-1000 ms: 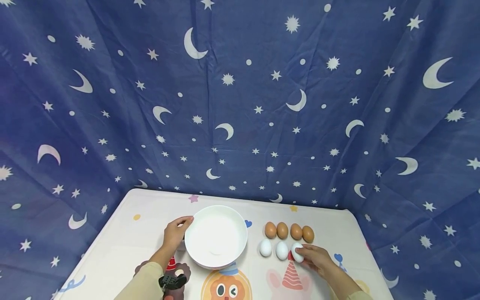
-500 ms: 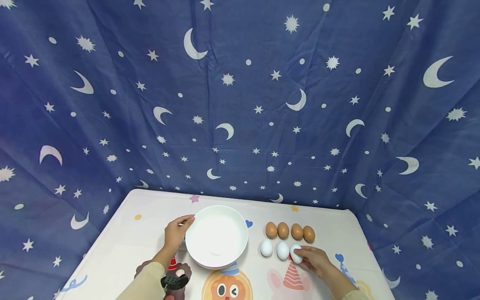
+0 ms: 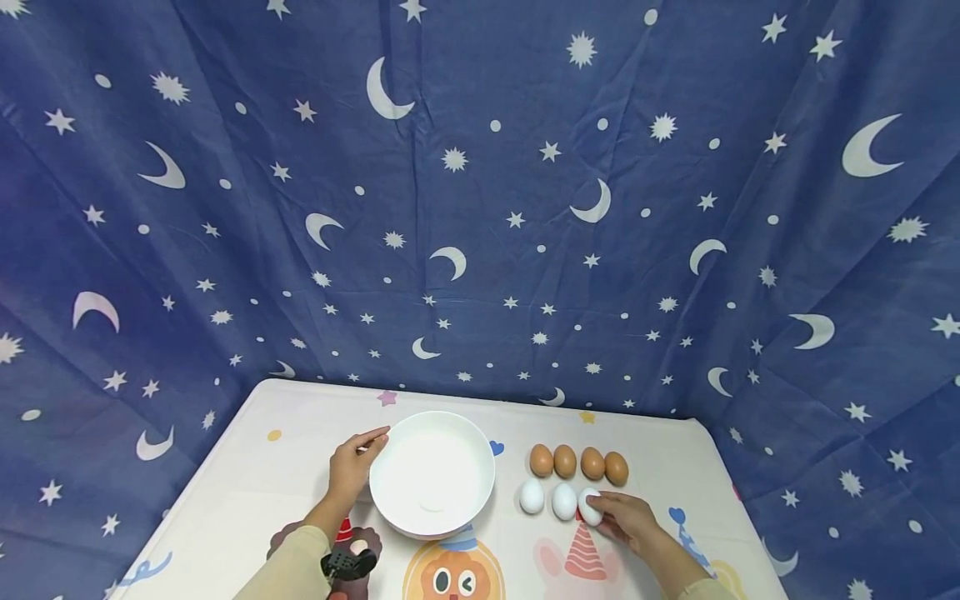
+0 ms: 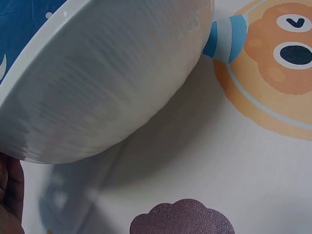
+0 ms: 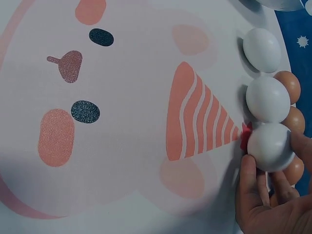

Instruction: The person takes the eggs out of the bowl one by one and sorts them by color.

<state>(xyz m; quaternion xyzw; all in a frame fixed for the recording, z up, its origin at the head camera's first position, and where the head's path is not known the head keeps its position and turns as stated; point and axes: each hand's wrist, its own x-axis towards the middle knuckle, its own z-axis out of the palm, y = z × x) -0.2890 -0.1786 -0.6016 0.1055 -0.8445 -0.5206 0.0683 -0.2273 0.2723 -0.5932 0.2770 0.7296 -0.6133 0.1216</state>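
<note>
A white bowl (image 3: 480, 433) stands left of centre on the table in the head view. My left hand (image 3: 351, 467) holds its left rim with the thumb and index finger. In the left wrist view the bowl's outer side (image 4: 112, 87) fills the top, with the fingers (image 4: 12, 190) at its edge. My right hand (image 3: 632, 518) pinches a white egg (image 3: 588, 507) between thumb and fingers at the right end of a row. Two more white eggs, a middle one (image 3: 564, 502) and a left one (image 3: 532, 496), lie beside it. The held egg (image 5: 270, 148) touches the middle one.
Behind the white eggs several brown eggs (image 3: 566, 461) lie in a row. A white cloth with cartoon prints (image 3: 453, 575) covers the table (image 3: 225, 475). A blue curtain (image 3: 480, 208) with moons and stars hangs behind and at both sides.
My right hand has shifted the white egg slightly to the left, closer to the middle white egg. The left hand and the bowl have stayed in place.
</note>
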